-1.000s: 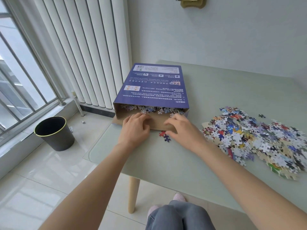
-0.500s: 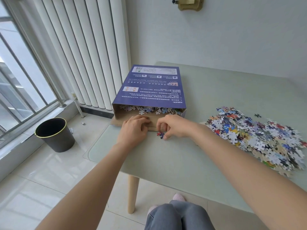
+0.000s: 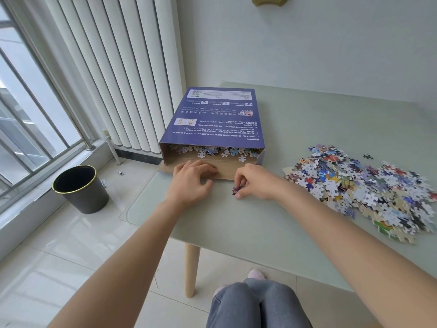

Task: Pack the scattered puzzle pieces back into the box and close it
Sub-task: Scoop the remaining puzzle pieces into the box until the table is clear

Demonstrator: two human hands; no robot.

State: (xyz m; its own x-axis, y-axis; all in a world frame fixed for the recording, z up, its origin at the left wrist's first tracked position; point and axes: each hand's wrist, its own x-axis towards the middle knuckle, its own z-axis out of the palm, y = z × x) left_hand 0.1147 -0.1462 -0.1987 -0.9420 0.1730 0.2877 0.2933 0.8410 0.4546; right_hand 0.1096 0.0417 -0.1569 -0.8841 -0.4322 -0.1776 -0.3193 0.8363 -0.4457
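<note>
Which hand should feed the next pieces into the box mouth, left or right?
Right, likely. The right hand already pinches a few pieces just in front of the box opening, and the big pile lies on its side. The left hand rests on the brown flap, steadying it.

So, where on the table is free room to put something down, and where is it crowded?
The table is bare beyond the big pile of puzzle pieces, between the box and the wall, and along the near edge between the forearms. It is crowded at the box mouth, where the left hand rests on the flap and the right hand pinches pieces.
</note>
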